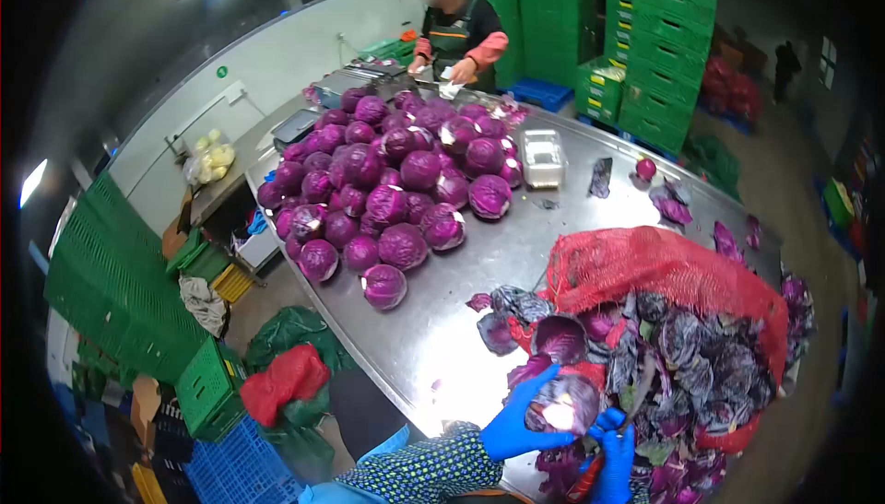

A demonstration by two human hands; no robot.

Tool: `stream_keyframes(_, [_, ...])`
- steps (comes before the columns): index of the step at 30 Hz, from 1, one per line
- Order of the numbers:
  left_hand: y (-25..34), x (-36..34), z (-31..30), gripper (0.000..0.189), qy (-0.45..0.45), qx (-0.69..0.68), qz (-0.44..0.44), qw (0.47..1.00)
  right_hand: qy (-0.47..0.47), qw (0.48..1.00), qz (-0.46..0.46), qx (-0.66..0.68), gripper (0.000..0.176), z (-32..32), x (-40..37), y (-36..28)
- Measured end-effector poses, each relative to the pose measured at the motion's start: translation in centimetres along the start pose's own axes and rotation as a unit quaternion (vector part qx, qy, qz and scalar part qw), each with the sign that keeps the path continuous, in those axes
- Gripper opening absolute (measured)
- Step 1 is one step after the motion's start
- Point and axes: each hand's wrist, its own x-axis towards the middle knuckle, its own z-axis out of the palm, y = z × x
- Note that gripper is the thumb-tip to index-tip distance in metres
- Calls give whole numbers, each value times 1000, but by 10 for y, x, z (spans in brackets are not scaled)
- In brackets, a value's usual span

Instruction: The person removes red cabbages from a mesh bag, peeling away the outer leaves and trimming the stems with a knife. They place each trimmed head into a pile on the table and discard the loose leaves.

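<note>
My left hand (518, 419), in a blue glove, is wrapped around a red cabbage (573, 395) whose pale cut stem end faces me. Close on its right, my right hand (616, 456), also gloved in blue, is closed on a knife with a red handle (584, 480). Its blade points up and away, over the dark leaves. Just beyond both hands, loose outer cabbage leaves (728, 361) lie heaped on and around a red mesh sack (636, 264). A large pile of peeled red cabbages (396, 172) covers the far left part of the steel table (498, 251).
A clear plastic container (543, 158) stands beside the pile. Across the table a person (461, 39) works with something white. Stacked green crates (666, 43) rise behind. Green crates (210, 389) and a blue pallet (241, 462) are on the floor at left.
</note>
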Motion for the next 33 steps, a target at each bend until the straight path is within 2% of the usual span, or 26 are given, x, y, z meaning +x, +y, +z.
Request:
stream_keyframes(1, [16, 3, -9, 103, -45, -25, 7, 999, -16, 999, 17, 38, 21, 2, 4, -5])
stream_keyframes(2, [20, 1, -7, 103, -37, -23, 11, 999, -30, 996, 37, 75, 23, 3, 7, -8])
stream_keyframes(3, [21, 0, -2, 105, 9, 36, 43, 998, -28, 999, 26, 33, 30, -6, 17, 14])
stream_keyframes(4, [22, 0, 2, 107, 55, 96, 75, 991, -37, 999, 24, 30, 30, 0, 19, 19])
stream_keyframes(5, [22, -4, 10, 109, 123, 182, 108, 970, -16, 999, -43, 21, 28, 9, 19, 26])
stream_keyframes(6, [18, -7, 9, 109, 127, 182, 109, 969, 9, 994, -107, 14, 26, 25, 13, 21])
stream_keyframes(8, [5, -14, 8, 107, 155, 47, 34, 986, 16, 993, -115, -13, 20, 28, 12, 12])
stream_keyframes(9, [-2, -16, 5, 96, 194, 57, 73, 977, -8, 994, -104, -32, 34, 16, 25, 22])
stream_keyframes(10, [-1, -18, 5, 95, 210, 2, 77, 975, -25, 995, -88, -47, 52, 3, 26, 29])
stream_keyframes(12, [14, -22, -2, 95, 233, 80, 78, 966, -72, 985, -82, -133, 43, 0, 12, -4])
stream_keyframes(13, [23, -22, -6, 98, 230, 152, 84, 958, -95, 945, -204, -236, 41, -2, 13, -7])
stream_keyframes(14, [29, -22, -7, 97, 222, 190, 84, 953, -124, 878, -318, -335, 39, -4, 14, -8])
stream_keyframes(17, [18, -24, -2, 96, 213, 158, 91, 960, -151, 879, -266, -366, 38, 22, 2, -30])
stream_keyframes(19, [20, -25, 1, 97, 229, 151, 98, 957, -159, 804, -366, -440, 42, 28, 9, -30])
stream_keyframes(22, [25, -25, 5, 97, 216, 112, 75, 967, -154, 790, -358, -473, 42, 31, 12, -26])
stream_keyframes(23, [31, -26, 4, 96, 210, 178, 94, 957, -151, 771, -301, -541, 41, 31, 8, -34])
stream_keyframes(24, [33, -29, 4, 96, 206, 176, 91, 958, -148, 773, -296, -542, 41, 22, 23, -31])
stream_keyframes(26, [36, -34, 5, 99, 160, 181, 103, 965, -41, 878, -276, -389, 39, -4, 61, -17])
stream_keyframes(28, [39, -30, 5, 100, 154, 224, 112, 956, -71, 914, -164, -364, 40, 0, 44, -30])
stream_keyframes(30, [26, -31, 7, 101, 145, 92, 32, 985, -137, 930, -183, -287, 43, 14, 21, -23])
stream_keyframes(32, [25, -25, 8, 100, 153, 56, 17, 987, -123, 925, -173, -314, 49, 10, 21, -20])
stream_keyframes(33, [27, -23, 10, 100, 168, -24, 8, 985, -144, 962, -80, -219, 53, 4, 24, -12])
